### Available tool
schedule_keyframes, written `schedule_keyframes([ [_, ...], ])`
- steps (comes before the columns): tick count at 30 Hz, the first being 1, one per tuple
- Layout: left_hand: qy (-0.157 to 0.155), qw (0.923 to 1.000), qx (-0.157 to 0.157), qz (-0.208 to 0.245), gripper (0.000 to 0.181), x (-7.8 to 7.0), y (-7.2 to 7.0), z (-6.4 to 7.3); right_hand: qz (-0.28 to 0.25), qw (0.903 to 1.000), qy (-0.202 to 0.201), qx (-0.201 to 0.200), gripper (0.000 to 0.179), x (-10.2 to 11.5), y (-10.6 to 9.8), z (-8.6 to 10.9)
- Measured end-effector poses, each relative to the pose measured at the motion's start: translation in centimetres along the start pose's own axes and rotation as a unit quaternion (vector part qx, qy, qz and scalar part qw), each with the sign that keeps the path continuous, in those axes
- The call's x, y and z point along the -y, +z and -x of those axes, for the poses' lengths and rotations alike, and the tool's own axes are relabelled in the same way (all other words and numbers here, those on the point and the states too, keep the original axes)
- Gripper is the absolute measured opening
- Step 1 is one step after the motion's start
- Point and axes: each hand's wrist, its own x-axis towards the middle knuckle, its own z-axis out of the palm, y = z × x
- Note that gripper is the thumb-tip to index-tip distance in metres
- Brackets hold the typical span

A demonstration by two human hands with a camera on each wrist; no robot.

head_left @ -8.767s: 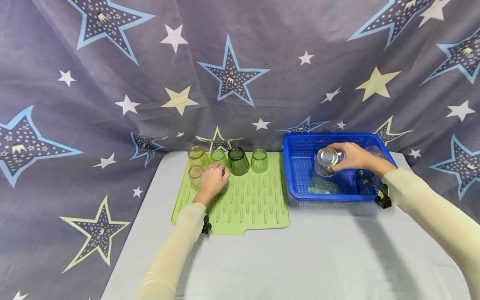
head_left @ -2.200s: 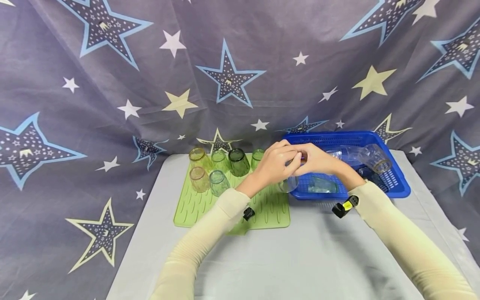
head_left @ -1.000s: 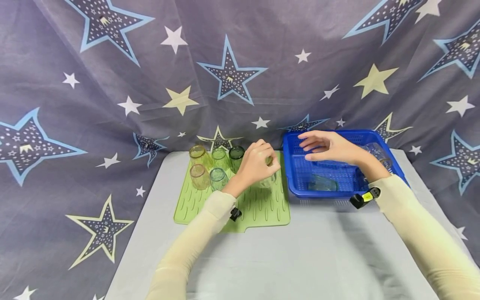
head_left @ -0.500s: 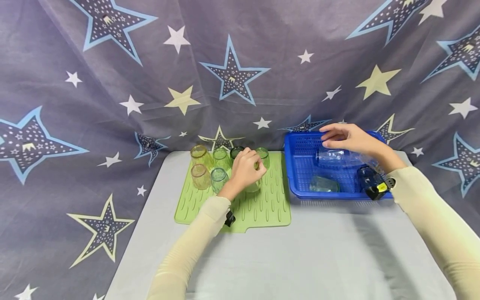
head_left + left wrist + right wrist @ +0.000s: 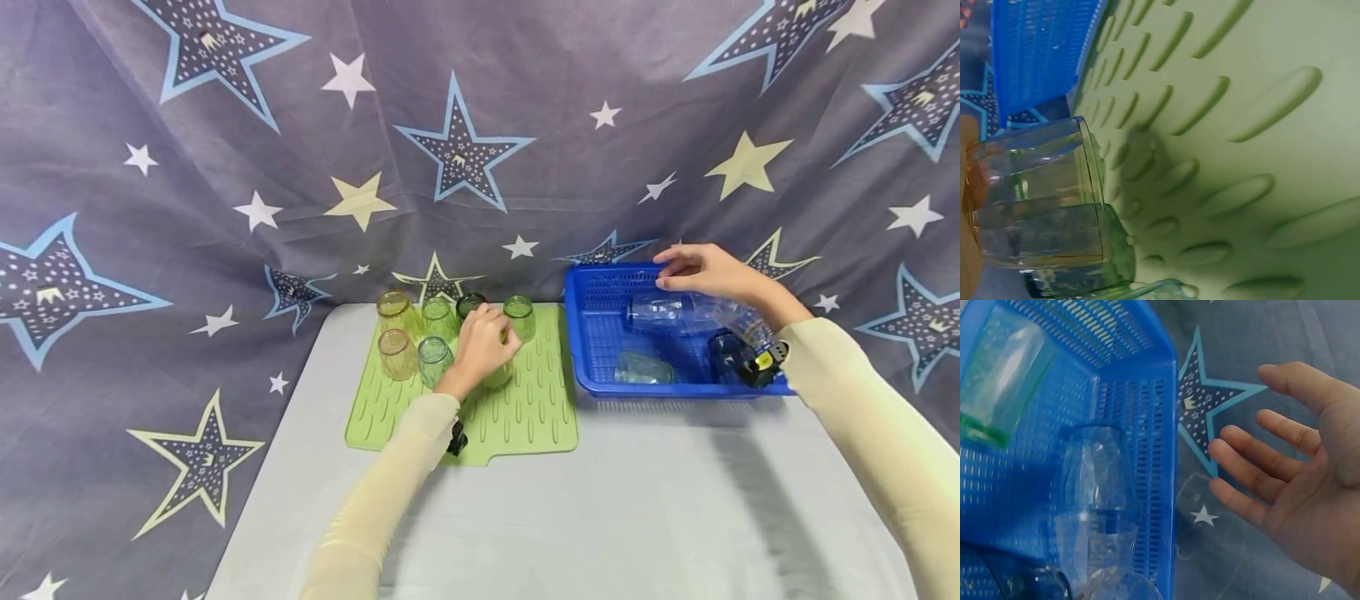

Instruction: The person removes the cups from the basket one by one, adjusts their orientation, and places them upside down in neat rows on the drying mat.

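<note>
My left hand (image 5: 483,346) grips a clear drinking glass (image 5: 1038,194) by its base end, mouth down close over the green drying mat (image 5: 525,429). Behind and left of it on the mat stand a yellow glass (image 5: 397,314), a green glass (image 5: 438,318), a pinkish glass (image 5: 397,356) and a bluish glass (image 5: 433,360). A dark green glass (image 5: 470,302) is partly hidden by this hand; another green glass (image 5: 519,320) stands to its right. My right hand (image 5: 712,271) hovers above the back of the blue basket (image 5: 645,391), fingers relaxed and holding nothing.
Inside the basket lie a pale green glass (image 5: 643,368), a dark blue glass (image 5: 723,354) and clear glasses (image 5: 660,312) near its back wall. A white tabletop (image 5: 600,500) carries mat and basket. A grey star-patterned curtain (image 5: 570,192) hangs directly behind them.
After both hands met at the clear glass, the right hand let go and went back over the basket. My left hand carried the glass left and lowered it toward the mat. The bluish glass joined the front row.
</note>
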Motion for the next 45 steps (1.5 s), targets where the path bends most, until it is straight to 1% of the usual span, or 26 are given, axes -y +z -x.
schedule_keyframes([
  [5, -0.008, 0.9998, 0.004, -0.016, 0.009, 0.6, 0.8, 0.6, 0.052, 0.9986, 0.006, 0.009, 0.049, -0.5, 0.2, -0.6],
  [7, -0.012, 0.9998, 0.003, -0.016, 0.010, 0.8, 1.0, 0.7, 0.066, 0.9977, 0.003, 0.012, 0.049, -0.8, 0.2, -0.8],
  [10, -0.020, 0.9997, 0.010, -0.010, 0.012, 1.1, 1.3, 1.0, 0.090, 0.9959, 0.000, 0.011, 0.050, -1.3, 0.4, -1.1],
  [16, -0.031, 0.9994, 0.016, 0.005, 0.012, 1.5, 1.6, 1.3, 0.137, 0.9905, 0.010, 0.008, 0.054, -2.3, 0.9, -2.0],
  [22, -0.040, 0.9989, 0.024, -0.002, 0.013, 1.9, 1.8, 1.4, 0.174, 0.9842, 0.023, 0.027, 0.059, -2.4, 1.8, -3.1],
  [25, -0.040, 0.9984, 0.038, -0.004, 0.013, 2.0, 1.9, 1.4, 0.195, 0.9794, 0.037, 0.038, 0.062, -2.4, 2.2, -3.4],
  [28, -0.040, 0.9977, 0.054, -0.004, 0.014, 1.9, 2.0, 1.4, 0.224, 0.9722, 0.049, 0.048, 0.065, -2.7, 2.6, -3.6],
  [32, -0.039, 0.9970, 0.067, -0.009, 0.014, 1.8, 1.9, 1.7, 0.261, 0.9626, 0.049, 0.054, 0.067, -3.3, 3.2, -4.0],
  [40, -0.045, 0.9963, 0.073, -0.005, 0.014, 1.6, 1.8, 2.1, 0.284, 0.9561, 0.055, 0.048, 0.070, -4.4, 4.4, -4.7],
  [45, -0.067, 0.9946, 0.079, -0.006, 0.013, 1.5, 1.6, 2.2, 0.288, 0.9554, 0.053, 0.041, 0.070, -4.8, 5.1, -5.1],
])
